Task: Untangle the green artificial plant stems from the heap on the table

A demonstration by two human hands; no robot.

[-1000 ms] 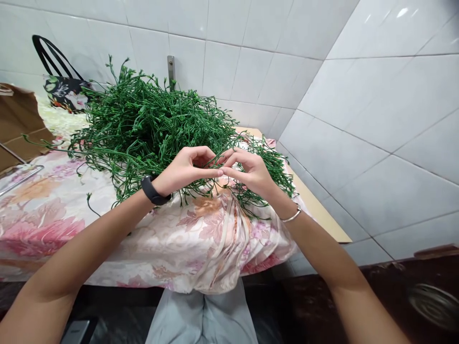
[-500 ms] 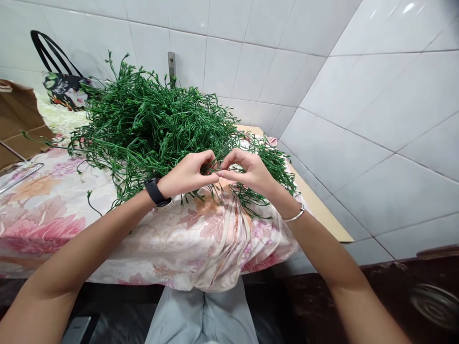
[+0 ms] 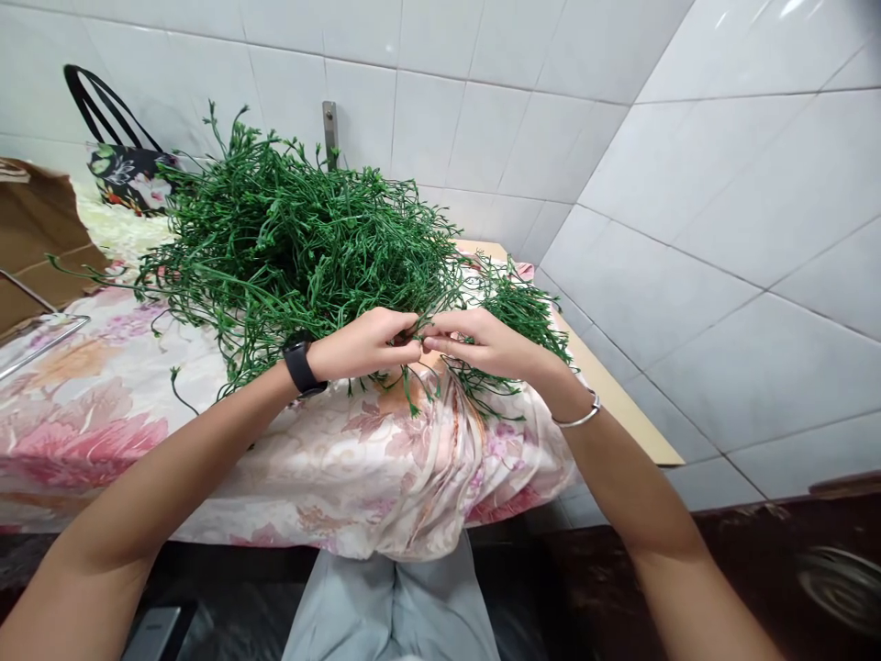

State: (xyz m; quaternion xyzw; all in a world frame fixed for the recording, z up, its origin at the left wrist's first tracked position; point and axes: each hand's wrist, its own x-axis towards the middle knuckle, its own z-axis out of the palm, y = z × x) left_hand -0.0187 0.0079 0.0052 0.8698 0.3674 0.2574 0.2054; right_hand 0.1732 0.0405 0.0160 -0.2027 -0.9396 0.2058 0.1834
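My left hand (image 3: pixel 368 344), with a black watch at its wrist, is closed on a thin green artificial stem (image 3: pixel 413 390) whose forked tips hang below the fingers. My right hand (image 3: pixel 474 341), wearing a silver bangle, pinches at the same spot, its fingertips meeting those of the left. The exact point of grip is hidden between the fingers. Behind both hands rises a large tangled heap of green artificial stems (image 3: pixel 295 229). A smaller bunch of green stems (image 3: pixel 516 312) lies beyond and to the right of my right hand.
A floral cloth (image 3: pixel 289 487) covers the table and bunches up at its front. At the back left are a flowered bag (image 3: pixel 130 174), pale petals (image 3: pixel 117 234) and brown cardboard (image 3: pixel 38 239). A bare board edge (image 3: pixel 619 395) juts out at right, near the tiled wall (image 3: pixel 757 229).
Both hands have flattened and lowered slightly, their fingers closing nearer together. Forked green tips now hang lower beneath the fingers. The view has shifted a little.
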